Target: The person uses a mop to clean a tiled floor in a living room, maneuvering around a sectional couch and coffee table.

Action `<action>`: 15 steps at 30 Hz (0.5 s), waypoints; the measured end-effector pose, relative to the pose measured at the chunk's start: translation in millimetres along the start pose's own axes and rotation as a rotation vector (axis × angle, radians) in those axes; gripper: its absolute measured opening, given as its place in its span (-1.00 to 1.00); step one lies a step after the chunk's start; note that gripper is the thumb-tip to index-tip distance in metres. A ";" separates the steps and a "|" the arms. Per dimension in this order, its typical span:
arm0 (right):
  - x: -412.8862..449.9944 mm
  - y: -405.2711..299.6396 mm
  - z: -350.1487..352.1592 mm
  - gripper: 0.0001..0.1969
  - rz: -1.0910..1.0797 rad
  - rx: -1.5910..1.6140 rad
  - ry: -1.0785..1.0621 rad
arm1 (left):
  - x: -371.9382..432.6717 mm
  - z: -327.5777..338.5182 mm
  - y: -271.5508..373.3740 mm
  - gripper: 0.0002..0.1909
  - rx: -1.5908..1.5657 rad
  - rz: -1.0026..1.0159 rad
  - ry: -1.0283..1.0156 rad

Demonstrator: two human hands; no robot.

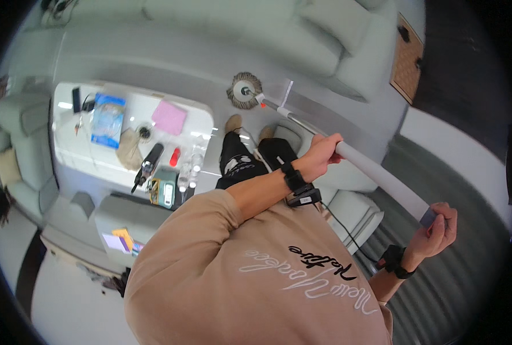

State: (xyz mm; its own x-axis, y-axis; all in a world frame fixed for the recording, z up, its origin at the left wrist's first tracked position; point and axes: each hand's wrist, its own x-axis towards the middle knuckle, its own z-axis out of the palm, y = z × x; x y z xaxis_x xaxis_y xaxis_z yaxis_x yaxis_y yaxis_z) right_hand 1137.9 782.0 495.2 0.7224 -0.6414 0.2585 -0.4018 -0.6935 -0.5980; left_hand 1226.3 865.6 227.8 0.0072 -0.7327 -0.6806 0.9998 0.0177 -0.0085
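My left hand (318,158) is wrapped around the white pole (376,174) of a mop, about midway along it. My right hand (438,229) grips the grey top end of the same pole. From there the pole slants down and forward to a round mop head (243,89) with a grey-brown fringe and a pale disc, which rests on the floor ahead of my feet. Each wrist wears a black strap with a device, the left one being a wristband (297,183).
On my left stands a white table (135,92) with a blue package (108,120), a pink cloth (169,117), a red object (175,157), clear bottles (191,170) and a black handheld device (149,166). A pale sofa (247,30) lies ahead. Grey curtains (445,172) hang at right.
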 end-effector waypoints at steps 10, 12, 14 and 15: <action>71.3 58.3 87.1 -0.77 -0.021 0.191 -0.148 | 36.3 -41.2 77.4 -0.80 -0.178 0.416 0.287; 80.6 65.1 101.1 -0.77 -0.094 0.273 -0.135 | 44.6 -41.6 83.8 -0.80 -0.174 0.445 0.326; 101.5 70.7 111.7 -0.79 -0.221 0.336 -0.106 | 57.0 -35.5 94.6 -0.81 -0.169 0.472 0.364; 117.1 73.4 112.5 -0.79 -0.225 0.351 -0.111 | 64.0 -28.1 103.5 -0.81 -0.197 0.475 0.383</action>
State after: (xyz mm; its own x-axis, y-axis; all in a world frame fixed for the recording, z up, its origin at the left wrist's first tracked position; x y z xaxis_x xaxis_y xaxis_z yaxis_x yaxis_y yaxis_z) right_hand 1256.3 692.9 396.2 0.8341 -0.4346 0.3398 -0.0254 -0.6456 -0.7633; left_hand 1329.7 839.7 162.7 0.4052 -0.3197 -0.8565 0.8667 0.4325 0.2486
